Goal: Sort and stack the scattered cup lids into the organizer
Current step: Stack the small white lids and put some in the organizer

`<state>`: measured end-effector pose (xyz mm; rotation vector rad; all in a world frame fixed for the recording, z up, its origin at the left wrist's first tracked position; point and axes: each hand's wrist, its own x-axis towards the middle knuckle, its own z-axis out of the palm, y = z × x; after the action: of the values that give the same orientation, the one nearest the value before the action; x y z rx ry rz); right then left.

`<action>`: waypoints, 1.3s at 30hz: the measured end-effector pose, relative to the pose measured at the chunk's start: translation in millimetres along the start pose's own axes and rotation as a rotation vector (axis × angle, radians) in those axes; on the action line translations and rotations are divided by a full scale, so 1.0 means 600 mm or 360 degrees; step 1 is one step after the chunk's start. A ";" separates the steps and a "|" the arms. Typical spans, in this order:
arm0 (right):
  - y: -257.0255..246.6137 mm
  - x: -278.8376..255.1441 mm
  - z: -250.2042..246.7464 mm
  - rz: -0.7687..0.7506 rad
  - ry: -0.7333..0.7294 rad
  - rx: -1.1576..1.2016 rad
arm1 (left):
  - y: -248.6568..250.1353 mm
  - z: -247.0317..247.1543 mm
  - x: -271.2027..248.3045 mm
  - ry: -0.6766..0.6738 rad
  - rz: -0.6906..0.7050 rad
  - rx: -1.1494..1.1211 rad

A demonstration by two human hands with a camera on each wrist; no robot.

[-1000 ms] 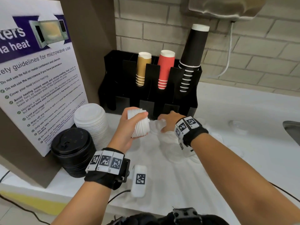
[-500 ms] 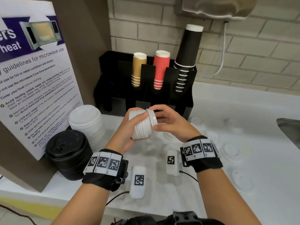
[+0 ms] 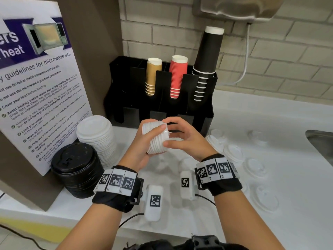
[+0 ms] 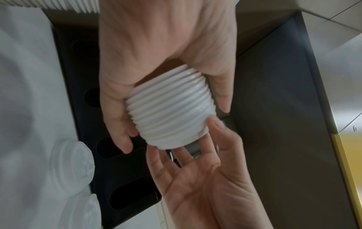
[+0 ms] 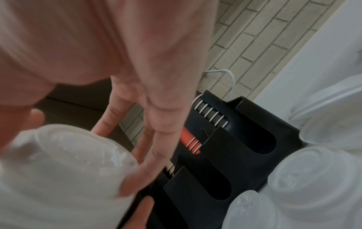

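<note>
My left hand (image 3: 142,147) grips a sideways stack of small white lids (image 3: 155,138), seen ribbed in the left wrist view (image 4: 170,111). My right hand (image 3: 173,134) holds the stack's right end, thumb below and fingers over the outermost lid (image 5: 64,170). Both hands hover just in front of the black organizer (image 3: 129,83), whose front slots (image 5: 262,144) look empty. Several loose translucent lids (image 3: 234,152) lie on the white counter to the right.
Tan cups (image 3: 153,76), red cups (image 3: 177,76) and black cups (image 3: 207,55) stand in the organizer's rear slots. A tall white lid stack (image 3: 97,134) and a black lid stack (image 3: 75,168) sit at left by a microwave sign (image 3: 36,87). A sink (image 3: 320,141) lies far right.
My right hand lifted a lid from the counter, brought it to the stack's end and now holds it seated there. The left hand kept the stack nearly still.
</note>
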<state>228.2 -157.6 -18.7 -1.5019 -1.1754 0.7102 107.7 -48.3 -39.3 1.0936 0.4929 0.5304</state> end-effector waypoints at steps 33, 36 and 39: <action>0.054 0.121 -0.043 0.0494 -0.0077 -0.0512 | -0.012 -0.032 0.033 0.0247 0.0042 -0.0115; 0.037 0.078 -0.032 0.0447 0.0024 0.0185 | -0.012 -0.026 0.032 0.0248 0.0046 -0.0122; 0.032 0.042 -0.013 0.0389 0.0016 0.0337 | -0.014 -0.016 0.029 0.0214 0.0065 -0.0068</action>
<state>249.6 -136.6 -31.6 -1.4803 -0.8864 0.9601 116.8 -33.7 -52.8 1.0330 0.5747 0.6503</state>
